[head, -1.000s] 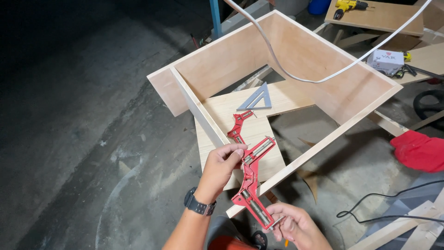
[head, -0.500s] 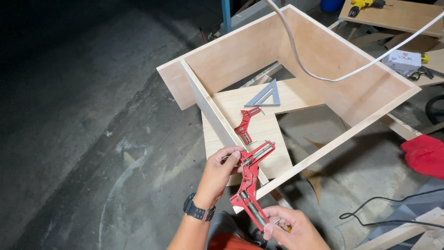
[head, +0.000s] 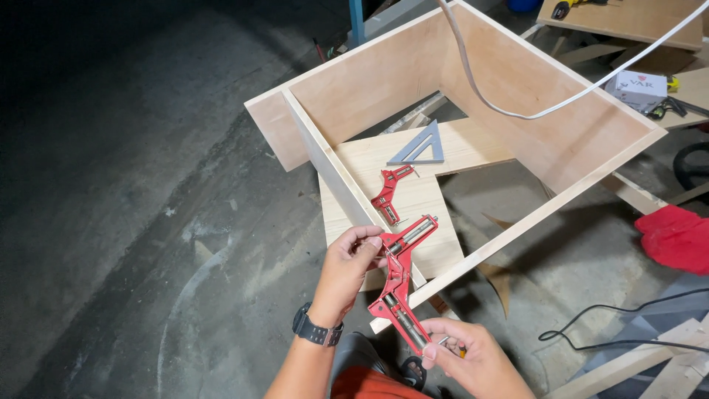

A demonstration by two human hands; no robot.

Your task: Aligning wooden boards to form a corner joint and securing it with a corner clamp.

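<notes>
two hands were on one red corner clamp (head: 399,284), and it sat right at the near corner of the open plywood box frame (head: 517,81), where the left side panel met the near rail. left hand (head: 347,270) was up at the clamp's elbow, fingers (head: 367,241) curled in and pinching the red body from the left, a black wristwatch (head: 316,329) on that wrist. right hand (head: 473,358) was down low at the clamp's near end, fingers pressed together around the screw handle, thumb over the top. the clamp's one arm ran up and right along the rail, the other ran down toward the right hand.

a second red corner clamp (head: 389,193) lay loose on the pale plywood sheet (head: 421,203) inside the frame, just beyond the held one and apart from it. a grey metal triangle square (head: 421,148) lay further back on the same sheet, near the far inner corner. a white cable (head: 517,111) hung across the far right panel of the box. all of it stood on the dark concrete floor (head: 148,222). a red cloth (head: 676,236) lay at the floor's right edge, and a black cord (head: 613,343) trailed near the lower right corner beside loose timber strips (head: 635,366).
</notes>
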